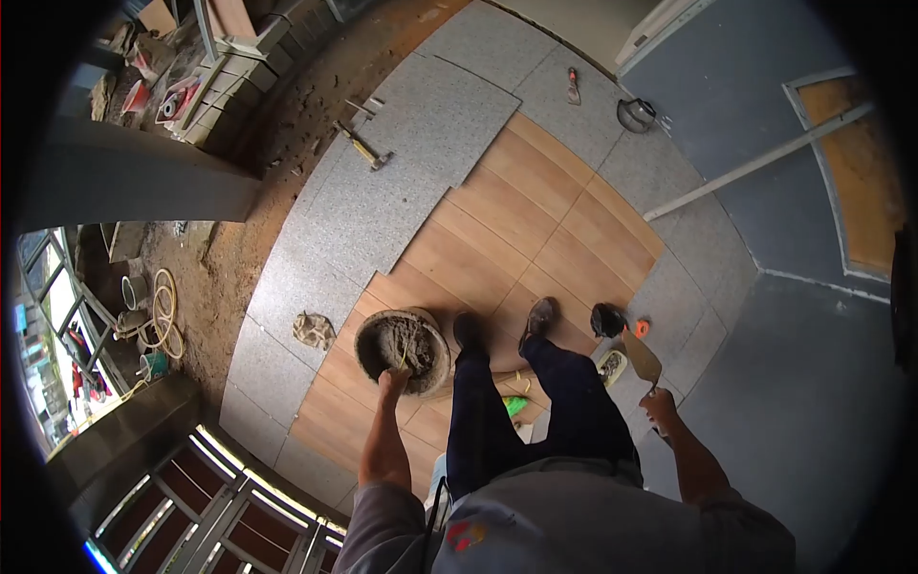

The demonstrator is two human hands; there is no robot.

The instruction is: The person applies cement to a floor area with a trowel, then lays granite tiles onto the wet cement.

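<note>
My left hand is closed at the near rim of a round bucket, seemingly on its handle. Wet grey-brown mortar fills part of the bucket, which stands on wood-look floor boards left of my feet. On the other side, my right hand grips the handle of a pointed trowel, its blade directed away from me. Past the blade lie a black bag-like object and a small orange item. A pale tray with small bits in it sits left of the trowel.
Grey speckled tiles border the wood-look boards. A hammer, a red-handled scraper, a dark round container and a crumpled bag lie around. A long bar slants from wall to floor. Bare soil runs along the left.
</note>
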